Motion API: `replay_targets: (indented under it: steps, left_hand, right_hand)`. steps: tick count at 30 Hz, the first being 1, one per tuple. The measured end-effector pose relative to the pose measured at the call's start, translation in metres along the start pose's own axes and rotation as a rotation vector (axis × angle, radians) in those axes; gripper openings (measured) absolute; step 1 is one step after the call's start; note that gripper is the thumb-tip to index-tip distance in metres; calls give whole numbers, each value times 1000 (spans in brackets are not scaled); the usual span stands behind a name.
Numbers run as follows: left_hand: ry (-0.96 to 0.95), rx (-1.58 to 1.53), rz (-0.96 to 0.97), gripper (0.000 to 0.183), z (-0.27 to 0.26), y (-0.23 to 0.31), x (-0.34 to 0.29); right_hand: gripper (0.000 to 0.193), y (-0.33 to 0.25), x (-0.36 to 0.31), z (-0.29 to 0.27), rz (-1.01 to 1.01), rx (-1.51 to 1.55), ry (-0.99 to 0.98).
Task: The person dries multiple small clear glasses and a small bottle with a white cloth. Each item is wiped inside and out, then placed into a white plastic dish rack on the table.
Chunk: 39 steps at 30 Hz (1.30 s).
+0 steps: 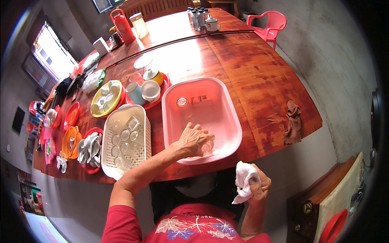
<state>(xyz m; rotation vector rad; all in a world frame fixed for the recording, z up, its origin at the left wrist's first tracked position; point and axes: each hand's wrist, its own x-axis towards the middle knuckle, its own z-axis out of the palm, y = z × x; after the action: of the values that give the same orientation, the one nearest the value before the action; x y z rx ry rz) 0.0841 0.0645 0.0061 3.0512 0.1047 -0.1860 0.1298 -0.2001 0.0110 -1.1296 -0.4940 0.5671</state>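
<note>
My left hand (192, 139) reaches down into a pink plastic basin (237, 125), its fingers curled round a small clear glass (207, 147) near the basin's near wall. Another clear glass (182, 101) lies in the far left part of the basin. In front of the table edge, at the right, my right hand (261, 184) grips a crumpled white cloth (245, 181). Left of the basin stands a white perforated basket (146, 135) holding several clear glasses (125, 135).
Behind the basket are a yellow plate (94, 112) of small cups and a red tray (165, 83) with cups and a lidded pot. A red dish of spoons (90, 150) sits at left. A brown cloth (293, 121) hangs over the table's right edge. Several bottles (197, 19) stand far back.
</note>
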Motion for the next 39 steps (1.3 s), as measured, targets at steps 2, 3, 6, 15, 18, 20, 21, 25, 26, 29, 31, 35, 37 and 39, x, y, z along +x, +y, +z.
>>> replay_targets:
  steps: [2, 3, 6, 15, 18, 20, 21, 25, 26, 29, 31, 35, 37, 39]
  left_hand:
    - [-35, -81, -38, 54, -4, 1, 3]
    - [108, -164, -27, 53, -6, -3, 0]
    - [303, -773, -131, 53, -8, -27, -2]
    - [187, -1761, -410, 40, -35, -25, -4]
    - [177, -1844, -268, 49, -43, -14, -6]
    - [117, -1787, -180, 56, -49, -12, -5]
    - [94, -1715, -171, 55, -54, -15, -2]
    - [70, -1481, -182, 51, -68, -23, 3]
    - [82, -1449, -175, 51, -65, -26, 6]
    - [177, -1453, -174, 48, -60, -34, 15]
    - [251, -1512, -156, 48, -66, -36, 14]
    - [380, -1539, -231, 54, -68, -38, 14]
    - [555, -1426, -158, 57, -56, -37, 16]
    - [621, -1430, -126, 61, -45, -34, 17]
  right_hand:
    - [38, 3, 0, -4, 0, 8, -19]
    - [37, 4, -1, -5, 0, 10, -29]
    - [36, 3, 0, -4, -7, -25, -26]
    - [23, -7, 40, 22, 70, -159, -119]
    - [28, -14, 74, 36, 66, -250, -206]
    - [28, -18, 91, 40, 54, -263, -241]
    - [28, -18, 98, 43, 44, -243, -244]
    - [27, -15, 120, 52, 17, -225, -300]
    - [27, -15, 124, 55, 4, -230, -315]
    - [29, -17, 122, 53, -70, -247, -258]
    - [30, -28, 113, 46, -112, -233, -187]
    - [27, -27, 90, 18, -225, -64, 36]
    - [25, -27, 75, 7, -187, -8, 75]
    - [25, -23, 65, 0, -152, -12, 112]
